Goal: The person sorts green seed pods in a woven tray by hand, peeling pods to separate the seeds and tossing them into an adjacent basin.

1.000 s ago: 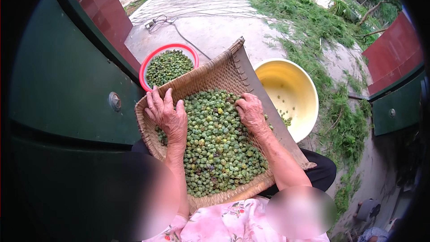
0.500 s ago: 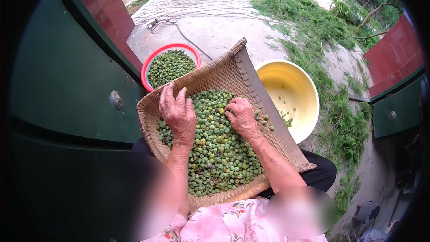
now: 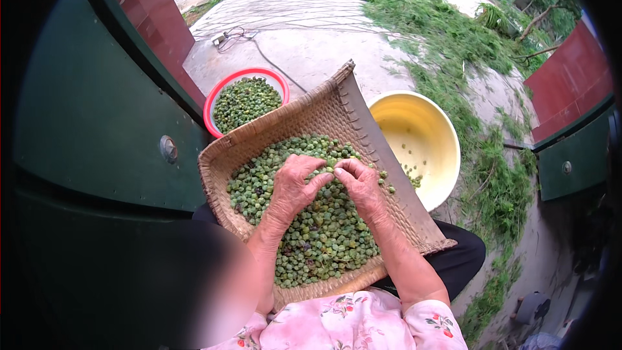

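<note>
A woven wicker scoop basket [image 3: 272, 120] rests across my lap, heaped with small green lobed pods [image 3: 324, 240], a few of them brownish or dark. Over the middle of the heap, my left hand [image 3: 297, 186] and my right hand [image 3: 363, 188] meet fingertip to fingertip. Both are closed in a pinch, with a small green pod showing between them. The exact grip of each fingertip on it is partly hidden. A few loose pods lie by the right hand, near the scoop's flat right edge.
Beyond the scoop's left rim stands a red-rimmed basin [image 3: 208, 111] full of similar pods. A yellow basin [image 3: 448, 155] to the right holds a few. Cut green foliage [image 3: 440, 32] litters the ground. A dark green door [image 3: 97, 123] is close on the left; a cable [image 3: 275, 61] lies ahead.
My left hand has moved right and down from the scoop's left side to the middle. My right hand has shifted slightly right and down, and the fingertips now meet around a pod.
</note>
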The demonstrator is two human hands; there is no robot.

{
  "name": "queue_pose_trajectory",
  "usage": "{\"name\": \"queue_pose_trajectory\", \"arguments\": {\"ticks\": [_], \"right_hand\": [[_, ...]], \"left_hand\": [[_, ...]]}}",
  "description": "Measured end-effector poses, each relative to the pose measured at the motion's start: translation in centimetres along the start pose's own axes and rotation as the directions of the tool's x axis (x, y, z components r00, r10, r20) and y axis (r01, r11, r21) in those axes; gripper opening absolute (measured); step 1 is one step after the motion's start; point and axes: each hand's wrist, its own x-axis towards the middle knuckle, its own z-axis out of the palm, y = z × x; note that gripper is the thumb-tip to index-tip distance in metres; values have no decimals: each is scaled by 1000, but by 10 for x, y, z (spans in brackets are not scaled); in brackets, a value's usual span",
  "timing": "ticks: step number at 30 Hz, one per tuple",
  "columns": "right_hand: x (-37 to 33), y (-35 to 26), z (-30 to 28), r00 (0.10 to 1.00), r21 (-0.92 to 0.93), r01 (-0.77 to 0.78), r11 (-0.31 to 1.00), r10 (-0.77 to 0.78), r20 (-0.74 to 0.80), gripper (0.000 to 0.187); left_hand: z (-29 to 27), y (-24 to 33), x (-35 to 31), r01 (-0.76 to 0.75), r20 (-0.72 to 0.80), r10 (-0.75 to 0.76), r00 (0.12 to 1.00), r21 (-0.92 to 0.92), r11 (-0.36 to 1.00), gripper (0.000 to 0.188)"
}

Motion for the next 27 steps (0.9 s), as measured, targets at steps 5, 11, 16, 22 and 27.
{"name": "queue_pose_trajectory", "arguments": {"ticks": [5,11,16,22,27], "right_hand": [[-8,5,6,995,13,81,997,-80,-60,13],[-17,3,8,998,128,16,992,-8,-64,12],[-25,2,-7,992,254,-122,960,123,10,10],[-36,13,-15,986,141,-21,990,44,-159,11],[-42,2,-3,994,328,-50,944,80,-79,13]], "left_hand": [[3,6,0,82,99,-70,993,-119,990,19],[6,4,-3,93,188,-53,981,-207,974,15],[4,8,-4,123,298,-32,954,-294,948,19],[6,23,-5,161,364,-56,930,-266,951,25],[15,19,-11,-57,281,82,956,-96,994,25]]}}
